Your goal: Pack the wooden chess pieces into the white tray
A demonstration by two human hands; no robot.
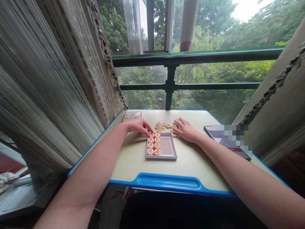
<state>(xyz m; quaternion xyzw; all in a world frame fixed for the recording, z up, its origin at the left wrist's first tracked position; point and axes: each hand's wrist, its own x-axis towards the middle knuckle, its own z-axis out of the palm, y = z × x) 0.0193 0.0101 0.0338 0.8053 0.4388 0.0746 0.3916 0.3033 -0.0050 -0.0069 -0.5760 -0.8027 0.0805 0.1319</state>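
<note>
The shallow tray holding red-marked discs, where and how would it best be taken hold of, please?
Likely best with the tray pinched at its left and right walls, coming in from both sides together. The low walls stand upright, and table shows beside both. Keep it level: the red-marked discs fill only the left part and might slide.

The place looks like a home: curtains [54,63] hang at frame left and right, with a green railing [202,58] and trees [214,24] between.
</note>
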